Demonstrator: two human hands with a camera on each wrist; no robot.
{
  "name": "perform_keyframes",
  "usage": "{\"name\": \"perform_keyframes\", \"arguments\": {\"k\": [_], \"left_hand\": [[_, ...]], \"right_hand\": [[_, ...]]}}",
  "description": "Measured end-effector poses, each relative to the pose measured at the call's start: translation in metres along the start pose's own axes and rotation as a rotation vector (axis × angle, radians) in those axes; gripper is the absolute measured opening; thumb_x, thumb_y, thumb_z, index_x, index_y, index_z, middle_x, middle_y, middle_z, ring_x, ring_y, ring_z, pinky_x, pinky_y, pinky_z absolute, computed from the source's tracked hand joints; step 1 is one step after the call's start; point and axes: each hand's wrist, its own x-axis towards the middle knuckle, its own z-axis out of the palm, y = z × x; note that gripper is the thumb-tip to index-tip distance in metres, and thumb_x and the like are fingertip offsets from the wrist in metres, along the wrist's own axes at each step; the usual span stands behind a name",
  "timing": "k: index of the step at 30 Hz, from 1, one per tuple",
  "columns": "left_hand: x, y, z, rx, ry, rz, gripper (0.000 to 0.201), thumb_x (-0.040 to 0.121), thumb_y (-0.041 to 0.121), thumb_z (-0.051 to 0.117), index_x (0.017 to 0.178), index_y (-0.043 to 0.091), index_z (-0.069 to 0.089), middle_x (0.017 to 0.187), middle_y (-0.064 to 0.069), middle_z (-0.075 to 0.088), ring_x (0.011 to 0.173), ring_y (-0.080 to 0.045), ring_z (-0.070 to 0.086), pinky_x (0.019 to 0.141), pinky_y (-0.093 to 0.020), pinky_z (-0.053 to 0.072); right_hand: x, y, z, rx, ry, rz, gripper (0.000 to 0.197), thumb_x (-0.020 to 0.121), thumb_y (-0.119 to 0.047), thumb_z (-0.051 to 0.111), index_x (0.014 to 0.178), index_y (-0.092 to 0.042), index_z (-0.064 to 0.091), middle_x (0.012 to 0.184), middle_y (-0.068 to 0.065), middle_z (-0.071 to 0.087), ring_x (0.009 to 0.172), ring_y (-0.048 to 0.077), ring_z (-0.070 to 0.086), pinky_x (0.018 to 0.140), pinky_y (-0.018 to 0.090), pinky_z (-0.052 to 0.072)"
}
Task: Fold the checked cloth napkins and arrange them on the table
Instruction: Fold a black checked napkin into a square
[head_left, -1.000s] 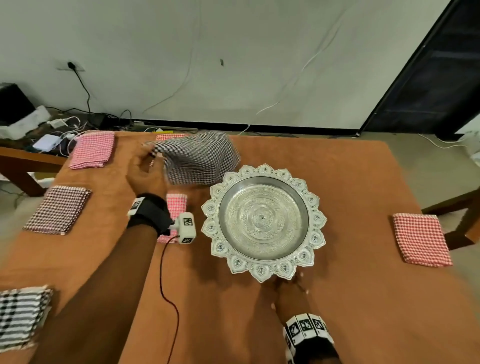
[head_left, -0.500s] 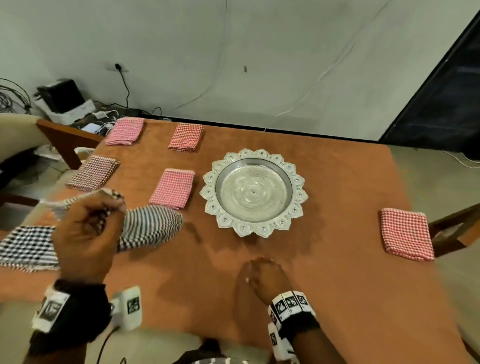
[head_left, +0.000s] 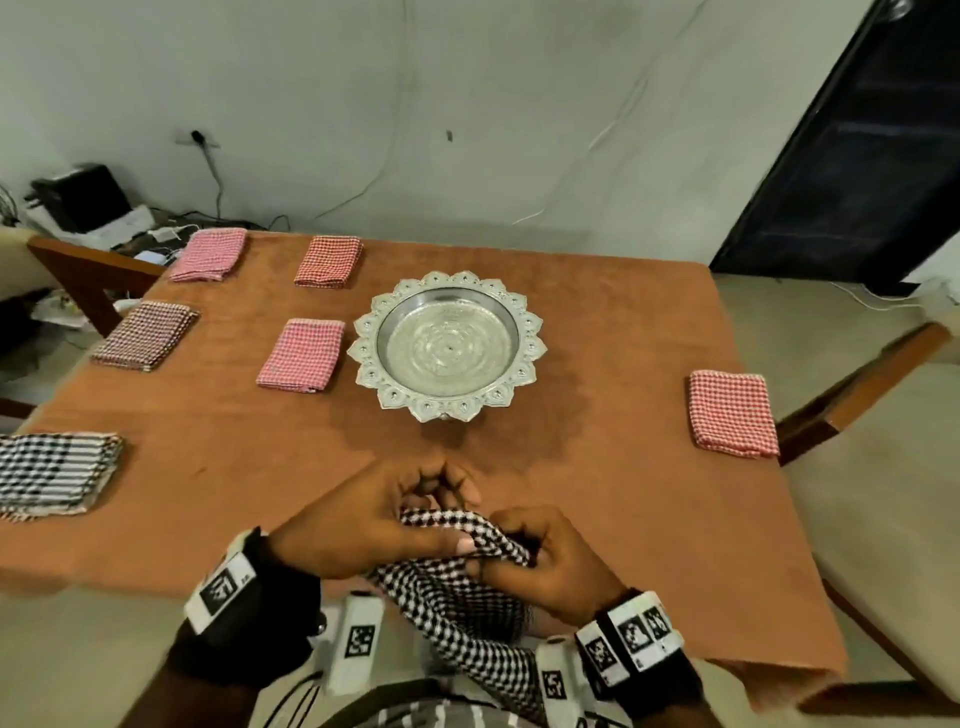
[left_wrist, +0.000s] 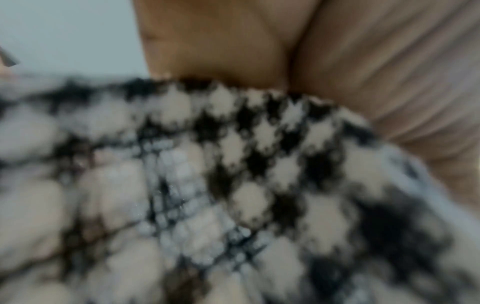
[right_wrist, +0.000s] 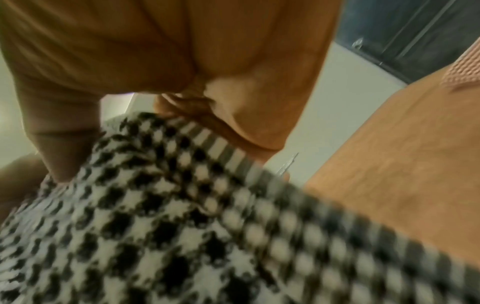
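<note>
- My left hand (head_left: 363, 525) pinches the black-and-white napkin (head_left: 457, 597) at its top edge, thumb pressed on the cloth, fingers curled behind it.
- My right hand (head_left: 545, 561) grips the same napkin just beside the left, fingers curled into the fold.
- The napkin is bunched between both hands at the near edge of the desk (head_left: 597, 493) and hangs down toward my lap (unfolded, as far as I can tell).
- In the left wrist view the cloth (left_wrist: 259, 154) fills nearly everything, blurred; in the right wrist view its striped hem (right_wrist: 221, 148) runs just under my fingers (right_wrist: 246, 123).
- Folded napkins lie on the desk: a black-and-white one (head_left: 52, 475) at the near left, a dark checked one (head_left: 145, 335) farther along the left edge, a pink one (head_left: 210, 254) at the far left corner, a red one (head_left: 328, 261) just right of it, another pink one (head_left: 302, 354) just left of the tray, and a red one (head_left: 732, 413) at the right edge.
- A silver tray (head_left: 363, 358) with a scalloped rim stands mid-desk.
- A chair (head_left: 857, 384) stands right of the desk.
</note>
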Motion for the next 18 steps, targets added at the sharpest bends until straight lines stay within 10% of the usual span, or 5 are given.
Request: {"name": "perform_keyframes", "arguments": {"k": [8,14,18], "left_hand": [[0.018,-0.01,-0.005,0.474,-0.186,0.022,0.017,0.088,0.044,0.073,0.092,0.027,0.072,0.09,0.008,0.071,0.085,-0.012,0.066,0.075,-0.033,0.054],[0.034,-0.032,-0.017,0.777,0.001,0.115,0.015,0.087,0.032,0.074,0.103,0.031,0.071,0.096,0.016,0.065,0.089,-0.002,0.059,0.079,-0.028,0.049],[0.052,-0.045,-0.026,1.058,0.082,0.016,0.021,0.09,0.03,0.068,0.11,0.029,0.071,0.108,0.008,0.07,0.103,-0.014,0.063,0.087,-0.032,0.048]], "right_hand": [[-0.054,-0.009,-0.044,-0.254,0.339,0.0,0.041,0.075,-0.026,0.09,0.069,-0.009,0.053,0.078,0.013,0.057,0.076,0.034,0.057,0.069,0.042,0.045],[-0.091,-0.019,-0.093,-0.78,0.35,0.339,0.024,0.077,-0.021,0.085,0.079,-0.035,0.065,0.078,-0.014,0.069,0.062,0.002,0.057,0.061,0.027,0.043],[-0.094,-0.025,-0.134,-1.122,0.501,0.617,0.021,0.082,-0.028,0.076,0.073,-0.044,0.066,0.088,-0.011,0.068,0.082,0.011,0.063,0.076,0.03,0.052]]}}
